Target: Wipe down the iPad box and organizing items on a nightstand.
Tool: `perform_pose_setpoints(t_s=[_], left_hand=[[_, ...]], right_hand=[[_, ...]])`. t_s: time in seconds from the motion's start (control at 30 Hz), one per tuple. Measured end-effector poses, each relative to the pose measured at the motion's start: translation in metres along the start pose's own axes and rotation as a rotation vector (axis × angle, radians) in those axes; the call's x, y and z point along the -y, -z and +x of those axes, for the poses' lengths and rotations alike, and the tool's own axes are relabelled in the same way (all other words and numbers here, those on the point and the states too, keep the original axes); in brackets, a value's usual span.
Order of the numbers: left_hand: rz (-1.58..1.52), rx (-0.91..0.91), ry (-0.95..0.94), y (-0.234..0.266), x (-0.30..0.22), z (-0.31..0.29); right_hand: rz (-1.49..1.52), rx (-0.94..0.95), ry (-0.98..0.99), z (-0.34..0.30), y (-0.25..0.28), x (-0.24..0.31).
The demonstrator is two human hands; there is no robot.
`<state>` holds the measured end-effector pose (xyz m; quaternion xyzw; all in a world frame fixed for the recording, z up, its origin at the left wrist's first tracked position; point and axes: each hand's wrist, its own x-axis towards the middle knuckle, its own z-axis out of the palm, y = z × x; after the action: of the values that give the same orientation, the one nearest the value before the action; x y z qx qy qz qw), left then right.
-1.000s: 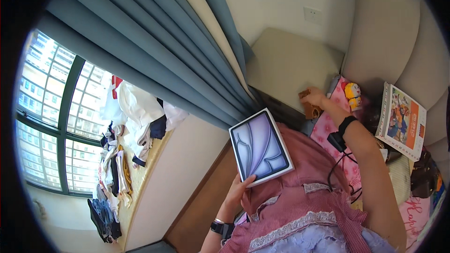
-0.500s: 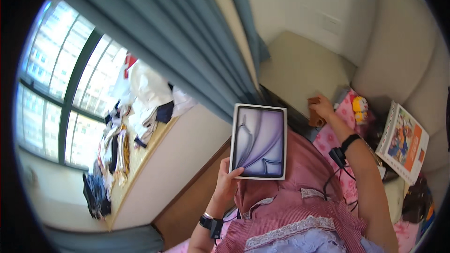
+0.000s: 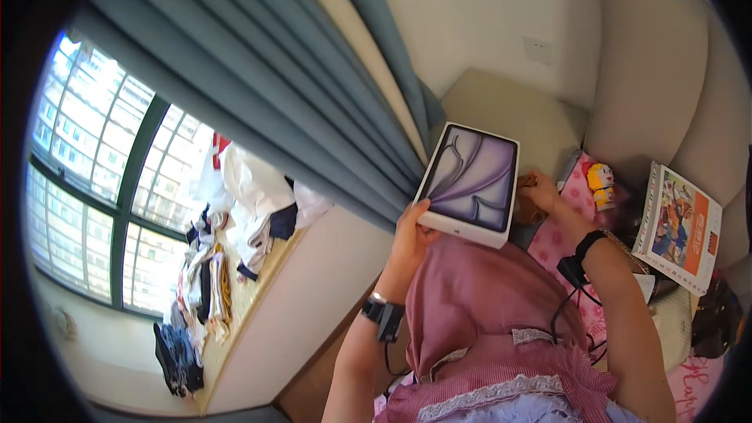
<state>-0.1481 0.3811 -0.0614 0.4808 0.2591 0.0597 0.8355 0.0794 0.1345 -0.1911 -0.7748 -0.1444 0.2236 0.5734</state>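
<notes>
My left hand [image 3: 413, 236] grips the near left corner of a flat white tablet box [image 3: 470, 180], its thumb on top. A tablet with purple swirls is pictured on the lid. The box tilts, its far end in front of the nightstand [image 3: 521, 106]. Just right of it, my right hand [image 3: 548, 192] is closed on a brown cloth [image 3: 530, 210] by the nightstand's near edge. The box hides part of that cloth. Each wrist wears a black strap with a small device and cable.
Beside my right arm, a yellow toy figure [image 3: 601, 186] and a desk calendar [image 3: 680, 227] rest on the pink bedding [image 3: 558, 231], near the padded headboard [image 3: 658, 39]. A blue curtain [image 3: 235, 70] hangs ahead. Clothes [image 3: 254, 215] pile on the windowsill at left.
My left hand has moved the box forward and right, tilting it, so it now sits close to my right hand. The right hand keeps its hold on the brown cloth. The view has shifted slightly.
</notes>
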Motion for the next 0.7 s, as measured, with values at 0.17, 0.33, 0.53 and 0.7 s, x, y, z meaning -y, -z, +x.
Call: perform_pose_setpoints(t_s=[0.17,0.33,0.53,0.7], left_hand=[[-0.010,0.024,0.035,-0.027,-0.015,0.102],[-0.022,0.004,0.080,-0.036,-0.015,0.177],[-0.111,-0.007,0.045,-0.044,-0.003,0.246],[-0.173,-0.168,-0.038,-0.053,0.017,0.273]], right_hand=[[0.098,0.030,-0.055,-0.013,0.006,0.013],[0.026,-0.028,-0.020,-0.007,-0.001,-0.001],[0.125,-0.030,-0.037,0.003,-0.010,-0.031],[0.069,-0.099,-0.062,-0.004,-0.007,-0.018]])
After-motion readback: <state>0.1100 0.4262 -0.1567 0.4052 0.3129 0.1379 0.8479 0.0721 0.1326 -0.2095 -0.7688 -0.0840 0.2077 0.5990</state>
